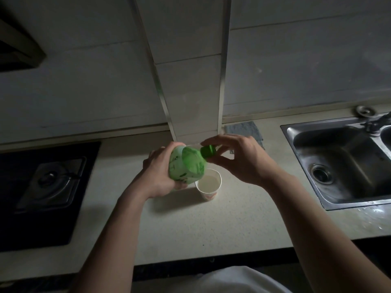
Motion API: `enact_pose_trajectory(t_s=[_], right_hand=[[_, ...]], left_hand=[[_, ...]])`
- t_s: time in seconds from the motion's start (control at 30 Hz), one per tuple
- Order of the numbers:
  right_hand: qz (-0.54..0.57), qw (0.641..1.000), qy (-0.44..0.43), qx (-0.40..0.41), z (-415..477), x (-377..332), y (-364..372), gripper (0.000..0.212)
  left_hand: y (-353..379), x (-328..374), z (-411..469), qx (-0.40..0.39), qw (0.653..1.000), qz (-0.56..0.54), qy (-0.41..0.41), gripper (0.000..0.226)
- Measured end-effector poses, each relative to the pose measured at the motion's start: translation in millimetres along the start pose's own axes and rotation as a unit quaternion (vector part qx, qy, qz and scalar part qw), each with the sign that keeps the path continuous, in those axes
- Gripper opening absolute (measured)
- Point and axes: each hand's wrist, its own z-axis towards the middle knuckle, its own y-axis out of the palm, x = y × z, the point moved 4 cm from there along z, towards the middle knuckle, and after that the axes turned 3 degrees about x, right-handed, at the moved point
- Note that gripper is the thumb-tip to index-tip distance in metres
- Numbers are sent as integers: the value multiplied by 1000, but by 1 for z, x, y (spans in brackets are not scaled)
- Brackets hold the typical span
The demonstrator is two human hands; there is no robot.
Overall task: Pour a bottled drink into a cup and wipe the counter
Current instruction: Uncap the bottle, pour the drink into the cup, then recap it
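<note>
- Gripping the bottle [187, 166] around its lower body, the left hand [160, 176] has its fingers and thumb curled round it and holds it in the air above the counter [211, 225].
- The bottle is green, with a pale green wrap that carries darker markings too blurred to read. It is tilted well off upright, with its neck pointing away and to the right.
- A bright green cap [208, 150] sits at the mouth of the bottle. Whether it is screwed on or loose cannot be told.
- The right hand [243, 157] pinches this cap between the thumb below and the fingers curved over the top, and touches nothing else.
- A white paper cup [209, 195] stands upright on the counter just below the bottle, whose lower edge overlaps the near left part of the cup's rim in this view. There is pale liquid in the cup and a reddish print low on its side.
- A grey cloth [243, 129] lies flat on the counter behind the right hand, against the tiled wall [190, 81].
- A steel sink [349, 157] is set into the counter at the right, with a tap [378, 121] at its far edge.
- A black stove [50, 182] sits at the left, well apart from the cup.
</note>
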Motion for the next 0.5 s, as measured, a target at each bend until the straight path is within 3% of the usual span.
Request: enact_pose_trajectory(t_s=[0.1, 0.2, 0.4, 0.5], right_hand=[[-21, 999, 18, 36, 1, 2, 4, 28], [-24, 997, 45, 58, 2, 4, 6, 31], [-14, 1000, -5, 21, 3, 0, 5, 33], [-20, 996, 51, 72, 6, 7, 11, 31]], left_hand=[[2, 4, 1, 17, 1000, 5, 9, 88], [1, 9, 1, 54, 998, 23, 26, 87], [-1, -4, 8, 20, 999, -25, 15, 91], [7, 2, 6, 82, 996, 16, 20, 88]])
